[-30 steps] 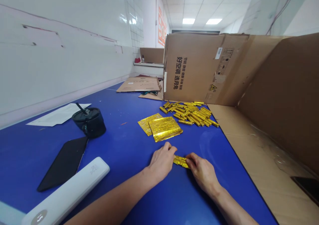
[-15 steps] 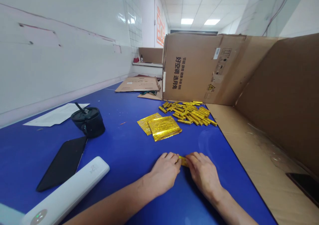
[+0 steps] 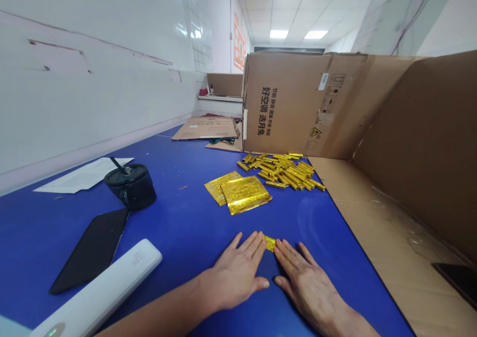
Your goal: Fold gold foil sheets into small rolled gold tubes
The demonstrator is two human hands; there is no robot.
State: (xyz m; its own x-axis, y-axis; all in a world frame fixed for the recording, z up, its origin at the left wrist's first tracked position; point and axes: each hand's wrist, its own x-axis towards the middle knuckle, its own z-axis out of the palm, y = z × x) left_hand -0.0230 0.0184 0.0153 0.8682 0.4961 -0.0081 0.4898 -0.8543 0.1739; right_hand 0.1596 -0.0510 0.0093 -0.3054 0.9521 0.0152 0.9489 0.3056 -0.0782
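Observation:
Between my hands a small piece of gold foil paper [image 3: 270,243] lies on the blue table, its two ends covered by my fingers. My left hand [image 3: 240,272] is spread flat, fingertips pressing on the foil's left end, thumb stretched out. My right hand [image 3: 305,277] lies flat as well, its fingertips on the right end. Beyond them rests a stack of flat gold foil sheets [image 3: 246,194]. Farther back is a heap of folded gold foil strips [image 3: 286,170], against the foot of a cardboard box.
A large cardboard box [image 3: 290,103] walls off the back and right. On the left are a dark lidded mug [image 3: 132,188], a black phone-like slab [image 3: 89,252], a long white device [image 3: 108,287] and white paper [image 3: 80,175]. Flattened cardboard [image 3: 206,127] lies at the far end.
My hands have gone from curled fingers gripping the foil's ends to flat, outstretched fingers pressing on it. The foil has shifted slightly to the left.

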